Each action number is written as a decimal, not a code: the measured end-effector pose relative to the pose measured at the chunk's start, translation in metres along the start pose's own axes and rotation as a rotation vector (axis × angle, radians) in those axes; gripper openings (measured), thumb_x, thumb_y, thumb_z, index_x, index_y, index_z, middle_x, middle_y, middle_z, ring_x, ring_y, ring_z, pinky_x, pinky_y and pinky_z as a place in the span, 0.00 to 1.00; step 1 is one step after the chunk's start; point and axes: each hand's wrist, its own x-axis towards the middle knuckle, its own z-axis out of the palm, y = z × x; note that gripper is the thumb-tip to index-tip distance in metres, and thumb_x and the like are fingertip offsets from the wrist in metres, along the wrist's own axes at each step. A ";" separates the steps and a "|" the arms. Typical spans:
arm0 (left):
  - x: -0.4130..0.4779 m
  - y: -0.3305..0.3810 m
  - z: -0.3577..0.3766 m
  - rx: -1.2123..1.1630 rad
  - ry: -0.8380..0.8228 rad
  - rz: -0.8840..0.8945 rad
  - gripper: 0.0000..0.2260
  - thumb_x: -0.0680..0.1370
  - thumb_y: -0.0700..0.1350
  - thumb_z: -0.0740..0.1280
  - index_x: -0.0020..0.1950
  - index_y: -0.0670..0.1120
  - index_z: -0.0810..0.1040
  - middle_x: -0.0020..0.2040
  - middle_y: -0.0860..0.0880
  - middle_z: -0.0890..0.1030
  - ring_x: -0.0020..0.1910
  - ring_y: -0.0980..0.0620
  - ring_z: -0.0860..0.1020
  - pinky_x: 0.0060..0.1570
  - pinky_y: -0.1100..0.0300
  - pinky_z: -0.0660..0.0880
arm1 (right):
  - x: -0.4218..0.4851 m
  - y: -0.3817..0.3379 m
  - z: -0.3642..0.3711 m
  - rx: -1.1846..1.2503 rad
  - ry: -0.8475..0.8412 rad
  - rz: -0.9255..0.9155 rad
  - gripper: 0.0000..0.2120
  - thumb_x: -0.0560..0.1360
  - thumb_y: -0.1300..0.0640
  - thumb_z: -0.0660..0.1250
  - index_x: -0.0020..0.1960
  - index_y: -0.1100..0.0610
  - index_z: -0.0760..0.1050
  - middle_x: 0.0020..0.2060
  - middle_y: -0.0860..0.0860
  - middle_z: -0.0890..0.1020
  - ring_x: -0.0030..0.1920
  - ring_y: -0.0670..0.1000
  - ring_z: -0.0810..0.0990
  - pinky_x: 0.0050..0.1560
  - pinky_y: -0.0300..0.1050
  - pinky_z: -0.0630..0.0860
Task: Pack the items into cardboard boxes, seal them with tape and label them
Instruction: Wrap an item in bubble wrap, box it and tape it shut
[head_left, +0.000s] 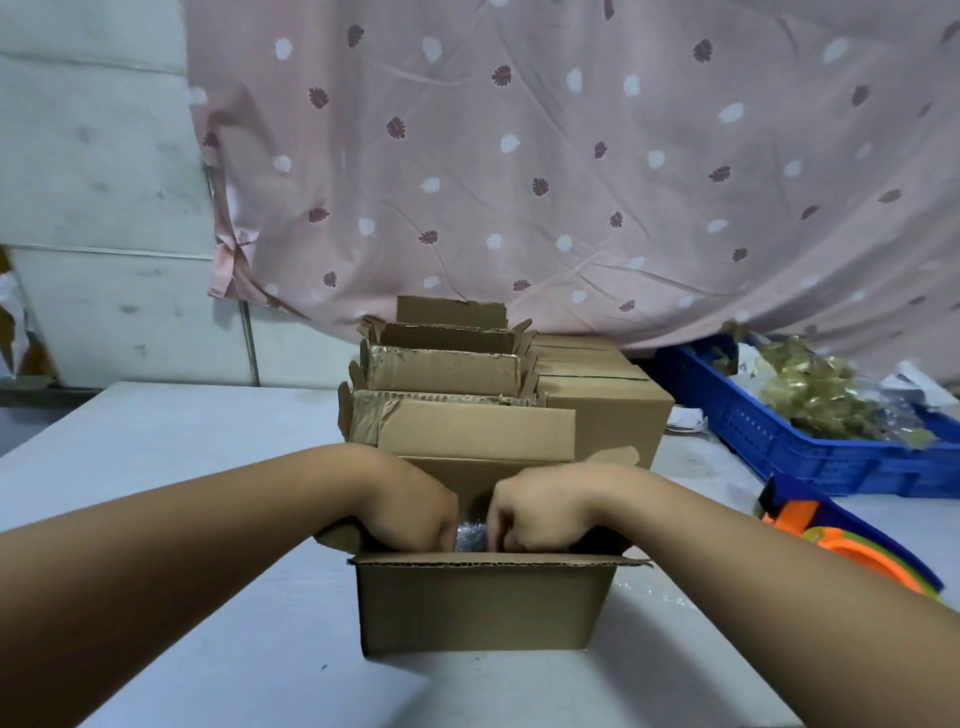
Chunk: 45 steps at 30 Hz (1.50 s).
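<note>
Right, open corrugated cardboard box (483, 603) sits on the smooth grey tabletop (156, 441). Left hand (410, 512) and right hand (540, 512) are both down inside it, fingers curled onto a shiny bubble-wrapped item (470, 538) between them. More rough-edged flapped boxes (467, 431) are lined up behind it.

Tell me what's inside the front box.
The left hand and right hand reach into the box. Between them shows a patch of shiny wrap. The hands and the front wall hide the rest, including whether they hold anything.
</note>
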 end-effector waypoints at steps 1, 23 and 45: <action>0.002 0.001 0.000 -0.001 0.017 -0.012 0.12 0.78 0.37 0.58 0.53 0.39 0.80 0.44 0.46 0.78 0.42 0.50 0.71 0.39 0.59 0.68 | -0.002 0.001 -0.001 0.085 0.052 0.001 0.15 0.77 0.65 0.57 0.57 0.58 0.80 0.41 0.52 0.82 0.31 0.42 0.76 0.34 0.34 0.72; 0.034 0.190 -0.062 -0.133 1.198 0.253 0.12 0.77 0.40 0.63 0.59 0.49 0.76 0.57 0.48 0.75 0.57 0.47 0.73 0.55 0.50 0.72 | -0.124 0.104 0.066 1.028 1.511 0.192 0.17 0.74 0.70 0.60 0.36 0.48 0.74 0.25 0.42 0.76 0.26 0.39 0.71 0.30 0.34 0.65; 0.208 0.214 0.035 -0.530 1.231 0.153 0.16 0.78 0.38 0.61 0.65 0.47 0.71 0.62 0.50 0.73 0.61 0.51 0.70 0.54 0.59 0.67 | -0.186 0.275 0.178 0.418 0.832 1.026 0.24 0.78 0.48 0.62 0.73 0.49 0.65 0.66 0.55 0.74 0.66 0.57 0.71 0.62 0.50 0.70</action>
